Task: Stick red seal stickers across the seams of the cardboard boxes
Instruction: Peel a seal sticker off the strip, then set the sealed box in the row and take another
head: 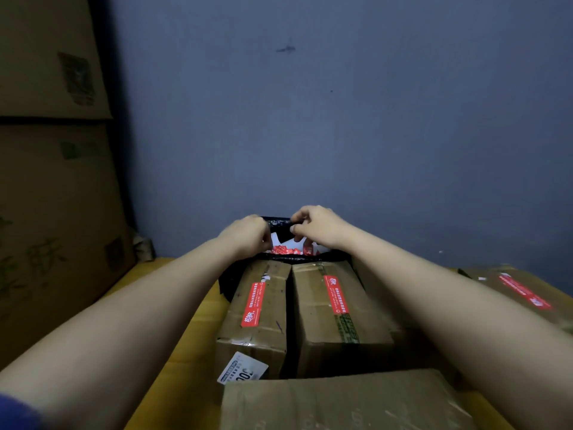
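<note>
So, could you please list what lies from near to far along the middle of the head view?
Plain cardboard box → two sealed boxes side by side → black bag of red stickers, gripped by left hand and right hand → blue wall.

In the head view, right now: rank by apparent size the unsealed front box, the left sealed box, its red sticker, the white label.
1. Unsealed front box, though nearness to the camera inflates it.
2. Left sealed box.
3 and 4. Red sticker and white label look alike; not ranked.

Dim, bluish indoor light, soft shadows, deep shade at left, wide-angle bending at edges, slightly soft focus
</note>
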`<state>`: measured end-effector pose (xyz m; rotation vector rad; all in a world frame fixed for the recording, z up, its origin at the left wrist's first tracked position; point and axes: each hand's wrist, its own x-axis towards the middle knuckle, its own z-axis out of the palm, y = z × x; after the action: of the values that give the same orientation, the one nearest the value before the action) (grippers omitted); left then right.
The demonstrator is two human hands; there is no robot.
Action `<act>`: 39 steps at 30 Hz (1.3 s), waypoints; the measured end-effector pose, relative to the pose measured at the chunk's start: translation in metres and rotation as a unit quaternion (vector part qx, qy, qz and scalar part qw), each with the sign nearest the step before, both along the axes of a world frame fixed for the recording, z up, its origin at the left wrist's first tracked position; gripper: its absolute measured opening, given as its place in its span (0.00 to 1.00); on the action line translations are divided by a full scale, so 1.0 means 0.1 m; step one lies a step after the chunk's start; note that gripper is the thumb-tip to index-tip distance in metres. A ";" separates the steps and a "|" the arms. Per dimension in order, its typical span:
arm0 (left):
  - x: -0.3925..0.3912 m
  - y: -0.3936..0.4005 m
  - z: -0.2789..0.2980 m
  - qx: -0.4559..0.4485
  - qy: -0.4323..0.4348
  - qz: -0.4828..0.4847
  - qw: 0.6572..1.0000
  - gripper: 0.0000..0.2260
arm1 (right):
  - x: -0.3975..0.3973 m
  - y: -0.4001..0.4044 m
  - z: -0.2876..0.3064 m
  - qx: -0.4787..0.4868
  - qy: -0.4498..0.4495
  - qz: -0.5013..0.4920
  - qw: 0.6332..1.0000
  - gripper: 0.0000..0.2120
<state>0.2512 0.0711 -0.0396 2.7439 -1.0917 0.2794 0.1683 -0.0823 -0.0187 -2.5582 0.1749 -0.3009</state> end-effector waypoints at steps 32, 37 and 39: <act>-3.67 -1.37 0.05 -0.197 0.167 -0.231 0.938 0.12 | -3.67 -0.93 -0.39 0.018 -0.161 -0.309 0.937 0.07; -3.73 -1.63 -0.46 -0.173 0.299 -0.190 0.919 0.15 | -3.81 -1.28 -0.98 0.062 -0.149 -0.419 0.894 0.02; -3.74 -1.69 -0.66 -0.168 0.312 -0.149 0.923 0.17 | -3.80 -1.34 -1.17 0.083 -0.137 -0.459 0.874 0.07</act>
<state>-0.1224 -0.0977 -0.1059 2.0848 -1.1139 -0.3932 -0.2121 -0.2161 -0.1361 -2.0507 1.2489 -0.9383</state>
